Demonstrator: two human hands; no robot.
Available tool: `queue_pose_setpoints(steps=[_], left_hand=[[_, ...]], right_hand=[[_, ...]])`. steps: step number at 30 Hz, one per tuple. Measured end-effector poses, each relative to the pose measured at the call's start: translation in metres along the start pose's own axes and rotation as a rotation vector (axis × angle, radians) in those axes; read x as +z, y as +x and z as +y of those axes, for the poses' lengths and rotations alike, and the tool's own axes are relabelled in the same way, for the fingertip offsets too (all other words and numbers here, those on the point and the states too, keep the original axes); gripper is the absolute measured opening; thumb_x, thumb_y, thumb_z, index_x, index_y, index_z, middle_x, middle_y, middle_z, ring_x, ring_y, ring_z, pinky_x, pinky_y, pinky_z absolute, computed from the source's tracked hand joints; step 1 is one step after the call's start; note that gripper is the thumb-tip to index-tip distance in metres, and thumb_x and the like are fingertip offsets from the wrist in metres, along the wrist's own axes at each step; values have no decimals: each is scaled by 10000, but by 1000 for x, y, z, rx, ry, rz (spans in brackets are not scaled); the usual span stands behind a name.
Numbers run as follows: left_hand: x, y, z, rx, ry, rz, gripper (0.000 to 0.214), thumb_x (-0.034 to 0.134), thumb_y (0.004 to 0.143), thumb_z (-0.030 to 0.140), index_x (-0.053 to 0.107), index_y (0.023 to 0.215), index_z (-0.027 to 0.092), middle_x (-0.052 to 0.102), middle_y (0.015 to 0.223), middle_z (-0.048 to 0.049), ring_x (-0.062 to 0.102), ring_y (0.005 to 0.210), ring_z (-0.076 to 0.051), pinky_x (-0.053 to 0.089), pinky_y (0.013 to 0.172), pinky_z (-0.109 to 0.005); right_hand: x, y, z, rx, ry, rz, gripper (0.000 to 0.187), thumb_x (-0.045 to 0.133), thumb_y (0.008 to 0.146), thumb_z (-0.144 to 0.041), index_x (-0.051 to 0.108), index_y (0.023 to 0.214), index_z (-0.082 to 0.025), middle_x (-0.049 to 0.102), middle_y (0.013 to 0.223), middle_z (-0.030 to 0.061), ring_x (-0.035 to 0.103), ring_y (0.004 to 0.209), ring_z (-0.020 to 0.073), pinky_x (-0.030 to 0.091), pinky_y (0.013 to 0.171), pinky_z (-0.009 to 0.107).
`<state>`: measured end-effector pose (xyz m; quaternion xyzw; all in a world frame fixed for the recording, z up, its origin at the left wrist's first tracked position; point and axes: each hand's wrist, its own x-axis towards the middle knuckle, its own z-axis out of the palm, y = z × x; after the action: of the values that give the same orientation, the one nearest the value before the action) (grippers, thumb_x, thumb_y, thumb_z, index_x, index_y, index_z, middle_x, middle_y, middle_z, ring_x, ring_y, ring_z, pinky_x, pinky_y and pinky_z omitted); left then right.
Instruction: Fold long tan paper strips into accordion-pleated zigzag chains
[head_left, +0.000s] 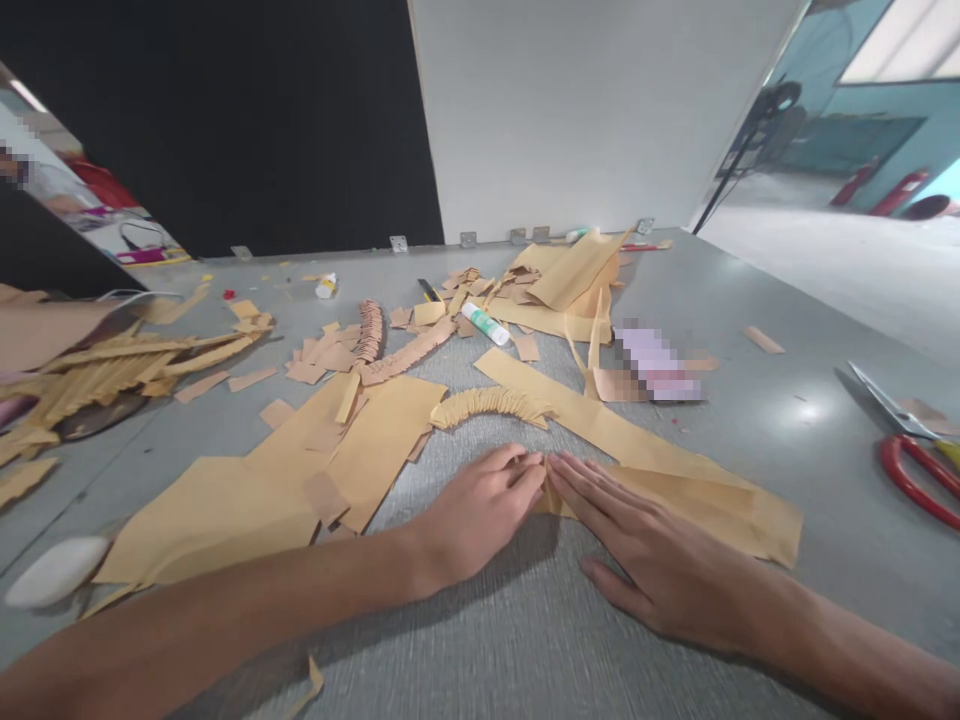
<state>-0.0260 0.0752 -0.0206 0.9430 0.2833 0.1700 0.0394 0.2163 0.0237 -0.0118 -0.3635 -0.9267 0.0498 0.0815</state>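
My left hand [480,510] and my right hand [645,540] meet at their fingertips on a long tan paper strip [675,460] lying on the grey table [525,620]. The right hand lies flat with fingers stretched out, pressing the paper down. The left hand's fingers are bent and pressed together onto a small fold at the strip's near end. Just beyond the fingers lies a curved row of folded paper pleats [487,405].
Large tan sheets [247,500] and several scraps cover the left half. A white glue stick [485,323] lies mid-table, red-handled scissors [911,450] at the right edge, a pile of folded strips [112,365] at far left, more paper [570,275] at the back.
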Motion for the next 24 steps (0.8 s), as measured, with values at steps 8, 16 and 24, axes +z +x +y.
queue_pose_setpoints(steps=[8,16,24], left_hand=[[0,0,-1,4,-8,23,253,409,1042,141,587,1213,87,682,1174,-142,566,1221,-250,561,990,-379],[1,-4,-2,8,24,101,316,459,1048,249,593,1284,86,662,1323,-148,540,1337,-288,529,1078,-444],[11,-8,-5,57,34,97,340,383,1072,205,597,1297,68,629,1383,-164,521,1375,-234,485,1146,-396]], right_hand=[[2,0,-4,25,-25,0,817,516,967,-253,63,1631,-106,153,1672,137,256,1520,284,380,1197,456],[-3,1,1,-38,52,19,866,582,905,-239,127,1628,-99,166,1669,153,224,1527,304,336,1213,478],[-1,-1,1,-25,55,15,872,586,887,-221,141,1624,-85,159,1671,152,217,1530,287,332,1216,451]])
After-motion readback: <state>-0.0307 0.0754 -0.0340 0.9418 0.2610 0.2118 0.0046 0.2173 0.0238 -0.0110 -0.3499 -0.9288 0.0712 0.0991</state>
